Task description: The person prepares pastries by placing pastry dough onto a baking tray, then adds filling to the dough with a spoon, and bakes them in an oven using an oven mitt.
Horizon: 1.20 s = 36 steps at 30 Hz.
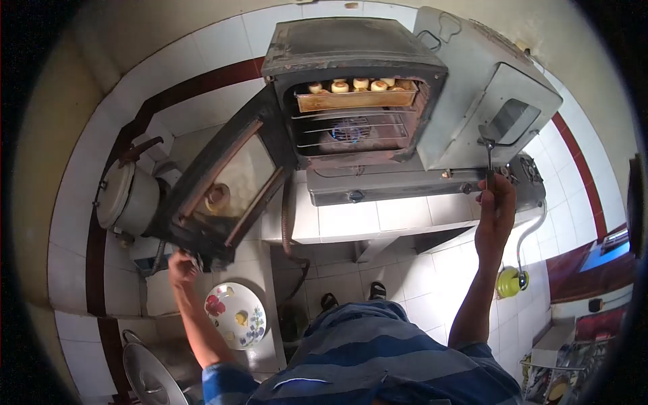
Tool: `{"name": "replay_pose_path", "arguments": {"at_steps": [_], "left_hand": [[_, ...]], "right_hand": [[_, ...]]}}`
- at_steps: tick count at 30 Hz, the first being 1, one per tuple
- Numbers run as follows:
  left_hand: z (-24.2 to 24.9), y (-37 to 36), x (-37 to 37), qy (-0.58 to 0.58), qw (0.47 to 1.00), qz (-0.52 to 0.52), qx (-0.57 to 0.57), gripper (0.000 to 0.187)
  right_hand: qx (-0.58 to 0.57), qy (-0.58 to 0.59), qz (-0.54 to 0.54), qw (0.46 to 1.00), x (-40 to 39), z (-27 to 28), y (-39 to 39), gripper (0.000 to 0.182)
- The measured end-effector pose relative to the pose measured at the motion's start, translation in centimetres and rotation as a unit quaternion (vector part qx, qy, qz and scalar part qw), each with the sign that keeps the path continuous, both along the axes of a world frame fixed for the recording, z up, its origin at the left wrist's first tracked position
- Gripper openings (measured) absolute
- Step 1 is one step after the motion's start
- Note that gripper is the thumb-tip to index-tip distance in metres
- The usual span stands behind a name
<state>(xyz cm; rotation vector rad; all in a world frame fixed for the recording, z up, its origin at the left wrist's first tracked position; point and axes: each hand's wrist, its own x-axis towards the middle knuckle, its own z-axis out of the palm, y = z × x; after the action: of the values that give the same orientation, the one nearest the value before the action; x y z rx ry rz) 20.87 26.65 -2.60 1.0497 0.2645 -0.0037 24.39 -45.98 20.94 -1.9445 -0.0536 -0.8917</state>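
Note:
A small gas oven stands with its door swung out to the left. Inside, on the upper rack, a rectangular baking pan holds several pale rounded pieces with browned tops. Blue flames burn below the wire rack. My left hand is closed at the free lower edge of the door, with a bit of greyish material by the fingers. Raised on the right, my right hand grips a fork, its metal head pointing up.
A flowered plate with a small yellowish piece lies on the left counter. Beyond the door sits a white pot. A grey metal box oven adjoins on the right. A green gas cylinder stands low at right; a hose hangs below the oven.

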Motion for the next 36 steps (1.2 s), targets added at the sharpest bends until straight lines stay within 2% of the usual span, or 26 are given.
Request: {"name": "replay_pose_path", "arguments": {"at_steps": [1,2,5,7,9,11,12,15,16,17,19,21,24,28,31,33,36], "left_hand": [[-1.0,-1.1,-1.2,0.065,0.997,0.048,0.010,0.038],[-1.5,-2.7,-1.8,0.065,0.997,0.044,0.009,0.038],[-1.6,-11.3,-3.9,0.244,0.936,0.146,-0.207,0.026],[2.5,-19.9,-4.2,0.157,0.966,0.176,-0.102,0.023],[-2.8,-20.2,-5.0,0.047,0.984,-0.010,-0.169,0.024],[0.2,-24.0,-4.9,0.108,0.949,-0.106,-0.277,0.025],[1.5,-27.4,-4.7,0.045,0.964,-0.029,-0.259,0.028],[0.9,-29.6,-5.0,0.055,0.923,-0.067,-0.376,0.040],[0.7,-30.3,-4.9,0.056,0.923,-0.074,-0.374,0.040],[0.7,-31.1,-4.8,0.034,0.927,-0.070,-0.368,0.044],[1.6,-32.7,-4.2,0.011,0.931,-0.073,-0.358,0.049],[3.0,-33.9,-3.9,-0.050,0.904,-0.119,-0.407,0.052],[3.1,-34.7,-3.7,-0.055,0.911,-0.117,-0.392,0.052],[3.6,-36.0,-3.7,-0.050,0.915,-0.108,-0.385,0.053],[2.4,-36.3,-3.8,-0.049,0.915,-0.098,-0.388,0.054],[2.6,-37.0,-3.9,-0.023,0.936,-0.060,-0.345,0.054],[2.0,-37.3,-4.1,-0.022,0.936,-0.050,-0.349,0.055]], "right_hand": [[0.021,-0.002,0.020,1.000,0.0,-0.1,-0.1,0.031],[0.020,-0.002,0.016,1.000,0.0,-0.2,-0.1,0.031],[0.051,-0.002,0.052,0.997,0.4,-1.0,-0.2,0.035],[0.084,-0.006,0.063,0.994,0.7,-1.3,0.2,0.029],[0.101,-0.007,0.049,0.994,0.7,-1.1,1.1,0.031],[0.142,-0.001,0.054,0.988,0.4,-1.4,0.9,0.034],[0.156,-0.014,0.094,0.983,0.5,-2.0,0.3,0.036],[0.172,-0.023,0.113,0.978,0.6,-2.3,0.4,0.037],[0.225,-0.019,0.097,0.969,0.9,-2.1,1.1,0.034],[0.227,-0.022,0.091,0.969,1.1,-2.2,1.3,0.034],[0.287,-0.006,0.121,0.950,1.7,-3.3,1.2,0.027],[0.319,-0.014,0.136,0.938,2.9,-4.9,1.5,0.020],[0.384,0.012,0.149,0.911,4.2,-5.8,3.0,0.016],[0.396,0.008,0.121,0.910,7.5,-8.2,5.4,0.012],[0.388,0.005,0.097,0.917,11.2,-9.9,6.4,0.020],[0.392,0.022,0.093,0.915,13.2,-10.1,6.3,0.021],[0.387,0.029,0.087,0.918,15.8,-10.1,6.2,0.023]]}}
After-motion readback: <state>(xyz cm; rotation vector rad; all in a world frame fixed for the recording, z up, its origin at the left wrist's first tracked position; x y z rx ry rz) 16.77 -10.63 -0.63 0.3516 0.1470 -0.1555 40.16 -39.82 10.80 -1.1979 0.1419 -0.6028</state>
